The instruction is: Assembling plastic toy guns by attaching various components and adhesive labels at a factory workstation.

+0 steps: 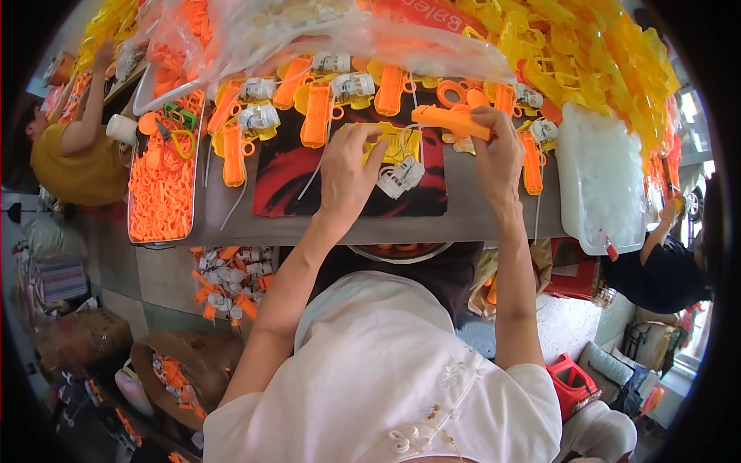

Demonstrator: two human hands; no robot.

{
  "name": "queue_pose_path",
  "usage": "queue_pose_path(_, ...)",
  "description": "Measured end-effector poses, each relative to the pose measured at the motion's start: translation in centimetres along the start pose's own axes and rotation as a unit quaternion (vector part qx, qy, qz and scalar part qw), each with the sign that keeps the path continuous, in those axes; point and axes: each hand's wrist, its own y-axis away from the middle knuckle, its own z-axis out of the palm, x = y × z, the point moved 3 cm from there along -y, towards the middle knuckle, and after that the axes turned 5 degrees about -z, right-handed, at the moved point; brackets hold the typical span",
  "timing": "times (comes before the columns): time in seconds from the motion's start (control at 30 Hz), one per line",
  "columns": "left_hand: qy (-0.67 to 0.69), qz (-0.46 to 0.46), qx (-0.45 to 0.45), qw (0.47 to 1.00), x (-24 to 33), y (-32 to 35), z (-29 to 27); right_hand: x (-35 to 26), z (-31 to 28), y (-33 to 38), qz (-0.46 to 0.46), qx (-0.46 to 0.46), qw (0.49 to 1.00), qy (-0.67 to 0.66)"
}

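My left hand (pixel 349 171) is closed with thumb and fingers on the edge of a yellow plastic shell (pixel 407 143) over the red and black mat (pixel 278 185). A white plastic mechanism (pixel 400 179) lies against the shell's near side, with a thin pale strip beside it. To the right, my right hand (pixel 498 153) pinches a long orange plastic piece (pixel 448 119), held level above the table and apart from the shell. Behind the hands lie several orange and yellow part-assemblies, such as the orange assembly (pixel 316 116), with white mechanisms and finger rings.
A tray of small orange rings (pixel 160 204) stands at left, with yellow-handled scissors (pixel 181 143) on top. At right are a translucent tub (pixel 602 185) and a heap of yellow shells (pixel 571 54). Clear plastic bags (pixel 309 35) lie along the back. Other people (pixel 77 158) sit either side.
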Motion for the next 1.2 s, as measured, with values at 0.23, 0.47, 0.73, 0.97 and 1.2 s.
queue_pose_path(0.23,0.052,0.019,-0.051,0.997,1.1,-2.4,1.9,-1.3,-0.6,0.3,-0.094,0.014,0.994,0.057)
queue_pose_path(0.47,0.073,0.102,-0.039,0.991,3.1,0.6,1.8,1.5,-0.3,-0.3,0.078,-0.011,0.997,0.019)
queue_pose_path(0.73,0.332,-0.257,-0.051,0.906,1.5,2.5,-1.5,-4.8,3.1,1.2,-0.301,-0.029,0.948,0.100)
queue_pose_path(0.97,0.312,-0.248,-0.077,0.914,-2.2,3.6,-2.4,-7.6,5.8,8.4,-0.466,-0.182,0.865,0.036)
queue_pose_path(1.2,0.051,-0.003,-0.032,0.998,-0.7,3.3,-2.4,-4.2,6.3,8.9,0.040,-0.012,0.998,0.046)
